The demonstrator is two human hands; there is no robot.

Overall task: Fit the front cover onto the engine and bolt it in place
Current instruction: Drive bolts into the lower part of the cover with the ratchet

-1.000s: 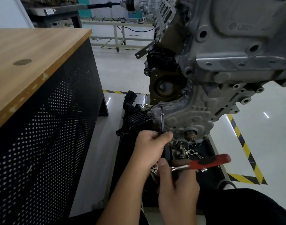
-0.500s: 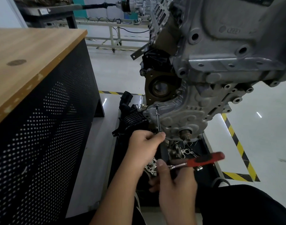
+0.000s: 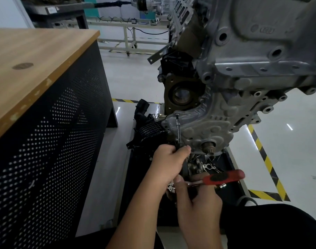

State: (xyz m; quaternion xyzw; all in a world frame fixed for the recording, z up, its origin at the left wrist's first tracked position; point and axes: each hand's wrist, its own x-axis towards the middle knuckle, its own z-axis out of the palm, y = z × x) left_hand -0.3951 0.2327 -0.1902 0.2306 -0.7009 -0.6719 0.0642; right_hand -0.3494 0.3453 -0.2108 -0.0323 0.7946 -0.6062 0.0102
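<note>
The grey cast front cover (image 3: 204, 126) sits against the lower end of the engine (image 3: 261, 51), which hangs tilted above a black tray. A long thin extension bar (image 3: 178, 129) runs from a bolt hole at the cover's left edge down into my left hand (image 3: 169, 163), which grips its lower end. My right hand (image 3: 198, 200) holds the metal shank of a ratchet whose red and black handle (image 3: 223, 177) points right. A crank bolt (image 3: 209, 147) sticks out of the cover's bottom.
A wooden-topped bench (image 3: 37, 56) with a black perforated side stands close on the left. The black tray (image 3: 231, 164) under the engine holds several loose metal parts and a black plastic manifold (image 3: 150, 130). Yellow-black floor tape (image 3: 266, 162) lies at the right.
Both hands and the ratchet hold the same arrangement on the extension bar. The view has shifted slightly; the ratchet handle sits at much the same angle.
</note>
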